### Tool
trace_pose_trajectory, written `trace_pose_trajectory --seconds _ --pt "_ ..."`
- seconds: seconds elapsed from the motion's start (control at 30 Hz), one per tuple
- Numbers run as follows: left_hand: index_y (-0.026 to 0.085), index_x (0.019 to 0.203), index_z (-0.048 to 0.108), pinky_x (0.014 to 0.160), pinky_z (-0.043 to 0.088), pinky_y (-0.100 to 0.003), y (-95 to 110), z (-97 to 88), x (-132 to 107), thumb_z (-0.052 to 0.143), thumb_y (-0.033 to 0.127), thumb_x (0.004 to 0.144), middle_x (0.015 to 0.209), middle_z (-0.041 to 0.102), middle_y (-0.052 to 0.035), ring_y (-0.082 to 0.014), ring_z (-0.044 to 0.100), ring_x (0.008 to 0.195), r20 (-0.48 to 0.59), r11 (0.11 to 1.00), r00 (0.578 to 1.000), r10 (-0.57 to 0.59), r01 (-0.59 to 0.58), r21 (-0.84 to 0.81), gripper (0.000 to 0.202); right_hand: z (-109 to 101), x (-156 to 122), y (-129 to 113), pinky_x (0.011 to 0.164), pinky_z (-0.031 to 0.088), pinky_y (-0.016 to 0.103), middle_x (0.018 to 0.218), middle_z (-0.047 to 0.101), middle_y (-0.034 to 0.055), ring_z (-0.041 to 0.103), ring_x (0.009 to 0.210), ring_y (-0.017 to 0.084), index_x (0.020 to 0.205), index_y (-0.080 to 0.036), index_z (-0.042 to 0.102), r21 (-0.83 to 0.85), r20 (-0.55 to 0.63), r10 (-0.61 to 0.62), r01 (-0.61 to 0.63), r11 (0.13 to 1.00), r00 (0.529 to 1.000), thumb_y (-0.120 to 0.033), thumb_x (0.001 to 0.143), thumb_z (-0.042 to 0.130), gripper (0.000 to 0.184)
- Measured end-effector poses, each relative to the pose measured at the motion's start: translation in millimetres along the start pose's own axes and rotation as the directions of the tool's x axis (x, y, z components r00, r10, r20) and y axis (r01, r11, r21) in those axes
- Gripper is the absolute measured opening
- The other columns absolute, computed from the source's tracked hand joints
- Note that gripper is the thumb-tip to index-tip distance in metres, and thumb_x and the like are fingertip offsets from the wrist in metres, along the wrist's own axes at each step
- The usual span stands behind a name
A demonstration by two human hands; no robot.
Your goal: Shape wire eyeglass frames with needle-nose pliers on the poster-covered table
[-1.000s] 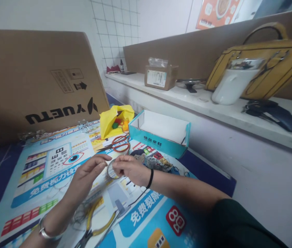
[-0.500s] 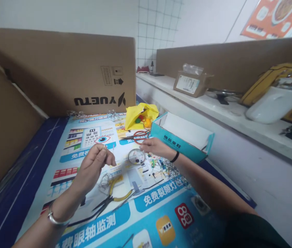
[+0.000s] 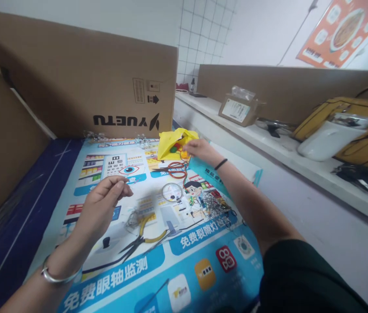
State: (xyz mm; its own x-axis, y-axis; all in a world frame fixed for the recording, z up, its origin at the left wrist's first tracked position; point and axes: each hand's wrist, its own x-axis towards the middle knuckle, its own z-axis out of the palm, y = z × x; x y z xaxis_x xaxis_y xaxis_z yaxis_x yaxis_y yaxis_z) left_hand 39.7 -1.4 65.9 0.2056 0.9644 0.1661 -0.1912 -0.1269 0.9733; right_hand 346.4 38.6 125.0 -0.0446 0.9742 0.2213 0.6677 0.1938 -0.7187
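Hovering at mouth of yellow bag [image 3: 167, 145] was right hand [image 3: 200, 150], fingertips bunched — whether around anything, could not tell. Bag gaped, perhaps for access to coloured bits [image 3: 173, 149] just beside fingertips. Left hand [image 3: 108, 193] hung well apart, thumb near fingers, hold unclear. Ring [image 3: 163, 192] lay between hands; scissors [image 3: 170, 170] near bag, pliers [image 3: 141, 239] nearer body — probably placed for reach.

Free gap btwn L hand [image 3: 107, 193] & hoop [image 3: 172, 200]. Pliers [image 3: 140, 239] lie on the near side, scissors [image 3: 170, 169] on the far side. Tall cardboard [image 3: 73, 78] blocks the back; teal box [image 3: 203, 171] blocks R.
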Motion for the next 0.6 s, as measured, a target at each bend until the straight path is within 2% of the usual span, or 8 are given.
trace_pose_trajectory --seconds 0.13,0.2,0.27,0.37,0.43,0.5,0.57,0.6 --pt "0.017 0.082 0.058 0.07 0.042 -0.025 -1.1 -2.9 1.7 0.061 0.025 0.077 0.065 0.055 0.0027 -0.0114 0.054 0.068 -0.031 0.999 0.999 -0.026 0.024 -0.043 0.01 -15.7 31.8 -36.0 0.052 0.027 0.018 0.058 0.048 -0.0069 0.037 0.05 0.001 0.082 -0.008 0.058 -0.004 -0.094 -0.09 0.09 0.996 0.992 -0.031 0.087 0.042 0.028" --pt "0.017 0.08 0.057 0.07 0.043 -0.026 0.7 -3.7 2.4 0.061 0.022 0.076 0.066 0.055 0.0023 -0.0114 0.054 0.068 -0.04 0.997 0.999 -0.023 0.02 -0.072 0.008 -13.7 37.4 -47.3 0.054 0.025 0.018 0.055 0.046 -0.0076 0.038 0.051 -0.001 0.073 -0.006 0.059 -0.214 0.072 -0.121 0.134 0.968 0.99 -0.027 0.085 0.044 0.028" --pt "0.016 0.075 0.057 0.073 0.044 -0.026 3.6 -3.3 2.8 0.063 0.02 0.074 0.066 0.054 0.0026 -0.0112 0.054 0.069 -0.063 0.997 0.998 0.008 -0.012 -0.077 0.007 -9.3 35.0 -56.0 0.056 0.023 0.018 0.052 0.044 -0.0085 0.039 0.053 -0.001 0.063 -0.006 0.059 -0.459 0.311 -0.112 0.252 0.852 0.944 -0.024 0.079 0.052 0.025" --pt "0.016 0.07 0.057 0.075 0.045 -0.027 7.8 -1.1 2.7 0.064 0.018 0.073 0.065 0.052 0.0026 -0.0124 0.055 0.07 -0.088 0.998 0.996 0.021 -0.026 -0.051 0.008 -6.1 20.2 -65.5 0.059 0.024 0.018 0.054 0.044 -0.0081 0.039 0.056 0.002 0.065 -0.009 0.061 -0.548 0.374 -0.189 0.381 0.745 0.908 -0.024 0.079 0.054 0.022" --pt "0.016 0.07 0.058 0.076 0.045 -0.029 10.2 0.4 1.9 0.065 0.018 0.072 0.064 0.052 0.0025 -0.0131 0.055 0.069 -0.109 0.998 0.994 0.029 -0.035 -0.052 0.008 -5.6 3.3 -66.1 0.06 0.025 0.019 0.057 0.047 -0.0074 0.04 0.058 0.003 0.068 -0.011 0.063 -0.567 0.34 -0.221 0.387 0.727 0.914 -0.024 0.081 0.051 0.022" --pt "0.016 0.071 0.059 0.078 0.046 -0.032 13.0 1.6 0.4 0.066 0.018 0.071 0.064 0.052 0.0023 -0.0137 0.056 0.068 -0.132 0.998 0.991 0.038 -0.046 -0.054 0.008 -2.2 -20.4 -58.8 0.06 0.026 0.02 0.059 0.05 -0.0069 0.04 0.058 0.003 0.069 -0.011 0.064 -0.519 0.422 -0.158 0.381 0.765 0.893 -0.022 0.082 0.051 0.021" --pt "0.016 0.072 0.059 0.078 0.046 -0.033 17.5 2.0 -1.4 0.066 0.018 0.071 0.064 0.053 0.0021 -0.0142 0.056 0.069 -0.141 0.997 0.989 0.048 -0.055 -0.049 0.008 7.2 -50.3 -42.8 0.063 0.029 0.021 0.064 0.056 -0.0057 0.042 0.061 0.004 0.071 -0.012 0.065 -0.448 0.43 -0.063 0.273 0.851 0.901 -0.021 0.077 0.059 0.012" --pt "0.015 0.071 0.059 0.077 0.046 -0.033 20.3 1.8 -2.3 0.066 0.018 0.071 0.064 0.053 0.002 -0.0142 0.056 0.068 -0.137 0.997 0.989 0.052 -0.058 -0.046 0.008 14.1 -66.7 -32.4 0.063 0.031 0.021 0.065 0.058 -0.005 0.043 0.062 0.006 0.068 -0.014 0.065 -0.41 0.352 0.0 0.154 0.899 0.936 -0.021 0.068 0.068 0.007"
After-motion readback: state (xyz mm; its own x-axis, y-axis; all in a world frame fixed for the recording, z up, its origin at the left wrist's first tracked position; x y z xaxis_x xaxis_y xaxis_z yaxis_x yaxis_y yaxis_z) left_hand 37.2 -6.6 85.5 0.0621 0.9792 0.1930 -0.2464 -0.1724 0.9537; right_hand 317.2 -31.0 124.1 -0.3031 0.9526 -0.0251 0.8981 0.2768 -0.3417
